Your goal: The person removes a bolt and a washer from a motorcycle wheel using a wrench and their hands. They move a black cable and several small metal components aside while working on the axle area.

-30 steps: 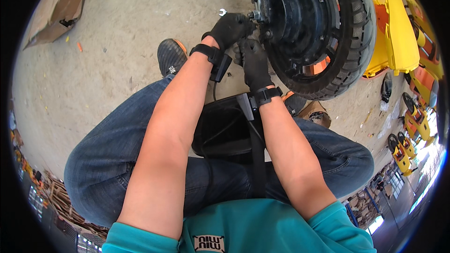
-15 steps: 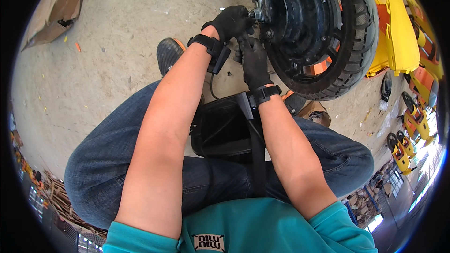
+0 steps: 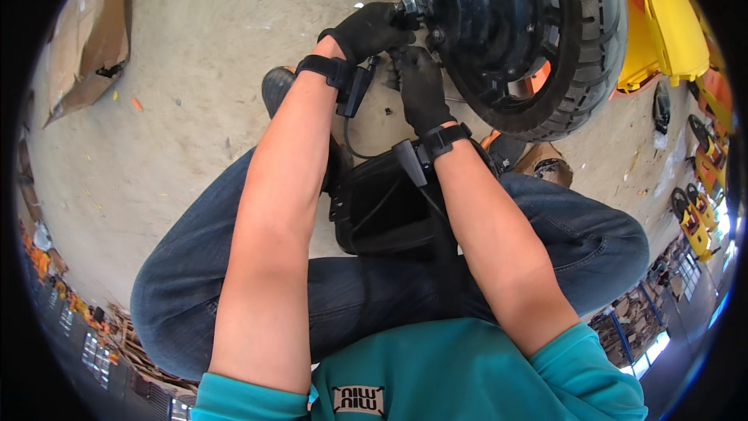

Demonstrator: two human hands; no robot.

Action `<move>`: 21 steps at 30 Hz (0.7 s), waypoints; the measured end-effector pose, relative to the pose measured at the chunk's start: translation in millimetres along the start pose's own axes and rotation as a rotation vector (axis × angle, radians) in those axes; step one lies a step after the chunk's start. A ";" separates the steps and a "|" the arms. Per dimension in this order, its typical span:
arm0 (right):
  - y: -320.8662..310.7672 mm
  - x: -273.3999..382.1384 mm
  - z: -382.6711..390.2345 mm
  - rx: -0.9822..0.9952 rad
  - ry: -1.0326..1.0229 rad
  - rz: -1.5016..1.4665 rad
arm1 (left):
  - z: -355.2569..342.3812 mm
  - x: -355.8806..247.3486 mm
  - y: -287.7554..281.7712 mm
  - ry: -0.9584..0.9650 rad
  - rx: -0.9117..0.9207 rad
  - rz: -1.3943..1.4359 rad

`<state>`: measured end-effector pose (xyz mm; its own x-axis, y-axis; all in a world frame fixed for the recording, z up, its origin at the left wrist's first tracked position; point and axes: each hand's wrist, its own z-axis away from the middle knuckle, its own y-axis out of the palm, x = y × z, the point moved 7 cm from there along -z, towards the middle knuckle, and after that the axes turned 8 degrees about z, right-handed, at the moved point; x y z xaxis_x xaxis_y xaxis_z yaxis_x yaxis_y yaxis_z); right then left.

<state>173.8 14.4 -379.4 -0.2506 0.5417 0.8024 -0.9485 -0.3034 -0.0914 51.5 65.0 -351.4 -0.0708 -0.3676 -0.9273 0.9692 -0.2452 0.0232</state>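
Note:
My left hand (image 3: 374, 33), in a black glove, is at the hub of a large black wheel (image 3: 586, 47) with a thick treaded tyre. Its fingers are curled closed just below a metal axle nut (image 3: 407, 6); whatever they grip is hidden. Right beside it is my right hand (image 3: 423, 87), also gloved, with bent fingers pressed together near the left hand's fingertips. Any small thing between those fingers cannot be made out. The wheel's black hub (image 3: 483, 19) carries several bolts around its face.
Between my legs sits a black box-like object (image 3: 389, 210). Yellow and orange body panels (image 3: 678, 23) stand behind the wheel at right. A torn cardboard box (image 3: 89, 39) lies at far left on the concrete floor (image 3: 202, 54). Small yellow vehicles (image 3: 689, 222) stand farther right.
The whole view has shifted a little, so the wheel sits higher in it. Both hands stay close together at the hub, with their grip little changed.

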 end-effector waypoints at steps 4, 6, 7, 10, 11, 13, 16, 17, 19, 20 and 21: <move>0.3 5.2 1.4 0.009 -0.047 0.028 | 1.0 5.6 -2.0 0.021 -0.063 -0.112; -1.1 5.3 2.6 0.005 -0.045 0.020 | 2.3 4.4 -1.2 0.061 -0.094 -0.126; -1.2 4.7 2.9 0.003 -0.038 0.019 | 3.4 4.2 -1.2 0.079 -0.110 -0.132; -2.6 8.5 -3.6 -0.049 -0.218 0.259 | 4.1 -2.5 -9.8 0.317 -0.185 -0.400; -2.6 5.5 -2.5 -0.068 -0.297 0.378 | 0.9 -3.3 -10.3 0.384 -0.165 -0.529; -1.4 8.9 3.1 -0.015 -0.139 0.137 | -4.4 -0.3 -11.3 0.125 -0.087 -0.321; -0.7 1.4 1.3 0.010 -0.110 0.030 | -6.7 -11.7 -5.4 -0.014 -0.065 0.132; 0.7 1.1 -0.7 0.011 -0.119 0.000 | -3.6 -16.0 -4.9 0.022 -0.071 0.096; -1.8 -7.5 -1.0 0.005 -0.031 -0.031 | -5.2 -19.1 0.3 0.039 -0.051 0.006; -1.0 -6.3 1.8 0.004 -0.004 -0.083 | -6.9 -14.3 -1.0 0.030 -0.041 -0.062; -1.6 -5.0 5.1 0.001 0.021 -0.136 | -8.9 -9.1 -1.9 0.022 -0.030 -0.129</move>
<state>177.6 8.2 -380.2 -0.1238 0.5944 0.7946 -0.9737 -0.2270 0.0180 52.3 76.8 -346.3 -0.1905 -0.3146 -0.9299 0.9590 -0.2623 -0.1077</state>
